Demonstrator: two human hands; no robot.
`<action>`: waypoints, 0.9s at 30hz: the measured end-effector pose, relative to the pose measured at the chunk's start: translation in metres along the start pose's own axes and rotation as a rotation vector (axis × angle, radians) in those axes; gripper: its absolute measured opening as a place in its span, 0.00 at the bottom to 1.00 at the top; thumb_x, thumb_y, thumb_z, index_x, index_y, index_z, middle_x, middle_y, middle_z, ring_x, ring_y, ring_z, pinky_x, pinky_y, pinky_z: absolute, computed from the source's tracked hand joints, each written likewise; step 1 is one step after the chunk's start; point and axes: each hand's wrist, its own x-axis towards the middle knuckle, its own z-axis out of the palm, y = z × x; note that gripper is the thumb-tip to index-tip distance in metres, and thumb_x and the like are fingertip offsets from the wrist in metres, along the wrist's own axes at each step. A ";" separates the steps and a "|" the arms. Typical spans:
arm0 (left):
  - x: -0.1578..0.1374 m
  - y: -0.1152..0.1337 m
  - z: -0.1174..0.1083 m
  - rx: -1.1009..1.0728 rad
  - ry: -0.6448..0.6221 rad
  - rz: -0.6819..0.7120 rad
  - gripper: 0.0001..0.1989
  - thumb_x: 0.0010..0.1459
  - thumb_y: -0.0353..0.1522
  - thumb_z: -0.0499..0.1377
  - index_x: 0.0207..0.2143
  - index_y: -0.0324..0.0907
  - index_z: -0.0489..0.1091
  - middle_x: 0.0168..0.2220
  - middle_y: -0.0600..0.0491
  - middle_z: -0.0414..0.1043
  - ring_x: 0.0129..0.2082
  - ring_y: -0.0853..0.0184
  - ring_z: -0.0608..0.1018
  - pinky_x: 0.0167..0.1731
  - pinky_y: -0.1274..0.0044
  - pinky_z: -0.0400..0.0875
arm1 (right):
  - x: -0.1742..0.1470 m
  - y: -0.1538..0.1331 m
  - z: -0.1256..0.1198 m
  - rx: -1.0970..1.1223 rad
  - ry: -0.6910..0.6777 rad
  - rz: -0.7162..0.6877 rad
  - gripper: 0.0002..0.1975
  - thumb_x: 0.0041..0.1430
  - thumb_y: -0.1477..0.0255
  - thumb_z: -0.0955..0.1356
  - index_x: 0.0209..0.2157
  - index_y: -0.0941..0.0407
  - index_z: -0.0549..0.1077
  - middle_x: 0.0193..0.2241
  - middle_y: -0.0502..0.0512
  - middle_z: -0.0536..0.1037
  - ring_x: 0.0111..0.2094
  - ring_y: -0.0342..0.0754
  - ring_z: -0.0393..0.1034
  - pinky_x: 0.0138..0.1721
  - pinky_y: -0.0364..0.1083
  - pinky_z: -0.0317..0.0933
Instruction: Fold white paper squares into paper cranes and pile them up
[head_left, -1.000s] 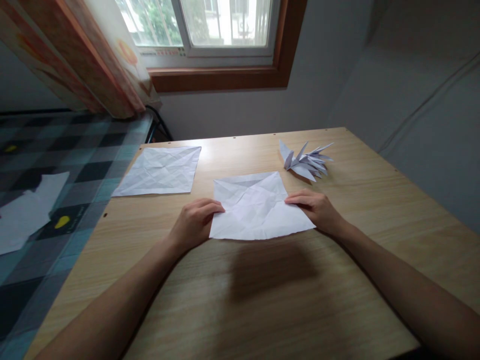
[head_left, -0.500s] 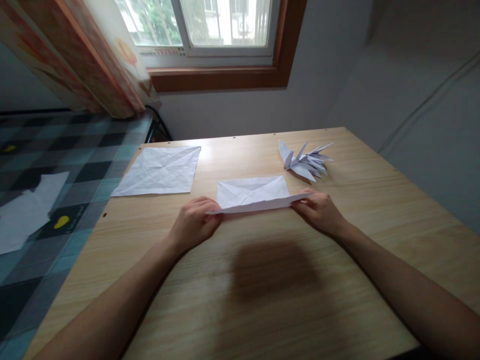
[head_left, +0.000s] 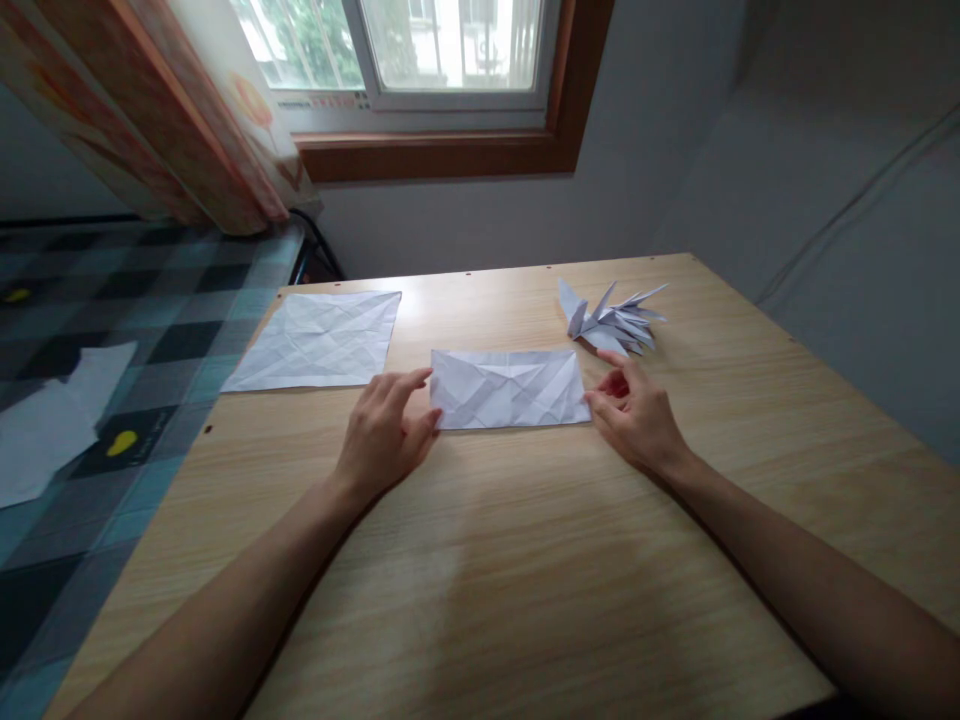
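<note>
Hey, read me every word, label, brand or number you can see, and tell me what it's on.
Nothing can be read clearly.
Window frame: a strip of red and dark characters, too blurred.
Checkered cloth: lettering beside a yellow heart shape, too small.
Folded white paper: no writing visible.
</note>
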 end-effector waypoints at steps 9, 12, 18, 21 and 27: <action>-0.002 0.002 0.008 0.180 -0.594 0.219 0.35 0.66 0.51 0.45 0.69 0.44 0.48 0.71 0.46 0.46 0.70 0.50 0.49 0.66 0.55 0.45 | -0.002 -0.007 0.007 -0.137 -0.030 -0.343 0.26 0.64 0.60 0.64 0.59 0.60 0.65 0.54 0.68 0.71 0.57 0.62 0.65 0.58 0.63 0.59; -0.002 0.003 0.008 0.196 -0.632 0.222 0.35 0.66 0.52 0.43 0.68 0.44 0.50 0.70 0.45 0.50 0.69 0.51 0.53 0.65 0.54 0.46 | -0.004 -0.010 0.012 -0.199 -0.117 -0.402 0.30 0.66 0.59 0.61 0.63 0.62 0.60 0.59 0.71 0.66 0.63 0.62 0.58 0.62 0.63 0.55; 0.003 0.012 0.001 0.152 -0.437 0.251 0.24 0.66 0.48 0.48 0.52 0.43 0.71 0.54 0.46 0.74 0.56 0.54 0.72 0.59 0.57 0.57 | -0.006 -0.018 0.022 -0.259 -0.234 -0.438 0.33 0.67 0.56 0.59 0.66 0.63 0.55 0.64 0.72 0.59 0.67 0.62 0.50 0.64 0.64 0.51; 0.003 0.013 0.002 0.137 -0.334 0.245 0.23 0.65 0.47 0.50 0.49 0.40 0.73 0.48 0.44 0.76 0.51 0.55 0.74 0.55 0.61 0.64 | -0.006 -0.024 0.025 -0.266 -0.276 -0.466 0.34 0.68 0.56 0.58 0.65 0.65 0.56 0.65 0.73 0.59 0.68 0.63 0.49 0.65 0.64 0.50; -0.001 0.008 0.011 0.190 -0.444 0.179 0.33 0.66 0.49 0.46 0.65 0.37 0.57 0.67 0.39 0.54 0.68 0.51 0.56 0.64 0.57 0.53 | 0.000 -0.044 0.035 -0.247 -0.331 -0.511 0.36 0.67 0.54 0.58 0.66 0.66 0.54 0.65 0.74 0.58 0.68 0.63 0.48 0.66 0.64 0.49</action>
